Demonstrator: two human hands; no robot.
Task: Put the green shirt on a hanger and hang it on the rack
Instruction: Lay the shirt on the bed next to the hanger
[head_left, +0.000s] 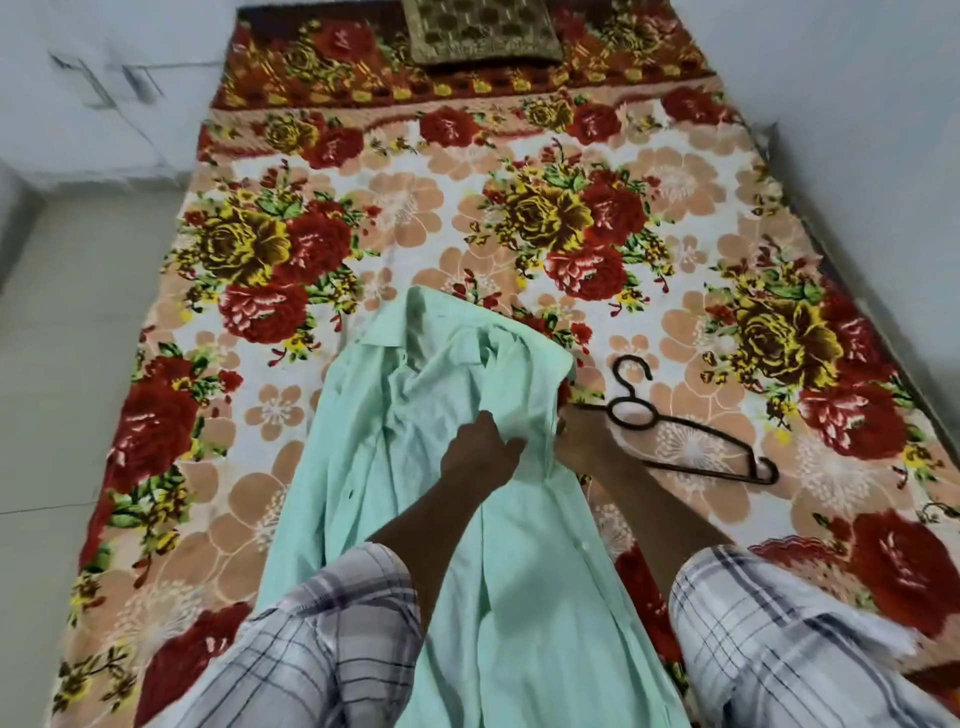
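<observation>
The pale green shirt lies lengthwise on the flowered bed, collar away from me, its upper part bunched and lifted. My left hand rests on the shirt's chest and pinches a fold of its cloth. My right hand is at the shirt's right edge, partly hidden under the fabric, gripping that edge. A dark hanger lies flat on the blanket just right of my right hand, hook pointing away from me, touching neither hand. No rack is in view.
The flowered blanket covers the whole bed. A brown patterned pillow sits at the far end. A pale floor runs along the left, and a wall lies close on the right.
</observation>
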